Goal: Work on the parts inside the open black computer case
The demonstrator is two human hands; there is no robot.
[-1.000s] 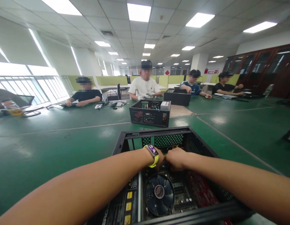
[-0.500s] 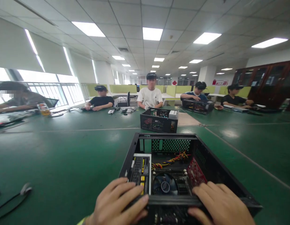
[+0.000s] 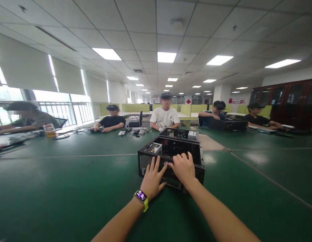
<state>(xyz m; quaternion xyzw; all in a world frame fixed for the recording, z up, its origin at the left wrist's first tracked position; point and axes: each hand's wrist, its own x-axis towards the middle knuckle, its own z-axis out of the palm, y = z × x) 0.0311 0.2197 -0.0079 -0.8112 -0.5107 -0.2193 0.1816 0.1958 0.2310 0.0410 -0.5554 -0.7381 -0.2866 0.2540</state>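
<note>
A black open-topped computer case [image 3: 143, 160] lies at arm's length, pushed up close against a second case. A boxed power supply [image 3: 156, 148] shows inside its left end; most of the interior is hidden by the near wall and my hands. My left hand [image 3: 151, 181] lies against the near wall with fingers spread and pointing forward. My right hand [image 3: 184, 168] is bent over the near rim, its fingers on top and its thumb against the outer wall. A smartwatch [image 3: 141, 196] with a yellow-green strap sits on my left wrist.
The second computer case [image 3: 192, 135] stands just behind mine, before a person in a white shirt [image 3: 166, 116]. Another case [image 3: 228, 124] is at the far right beside a co-worker. A cup [image 3: 49, 130] and cables [image 3: 66, 135] lie on the green table [image 3: 70, 188] at left.
The computer case has moved away from me across the table, towards the second case. My arms are now stretched out, and the view has tilted up.
</note>
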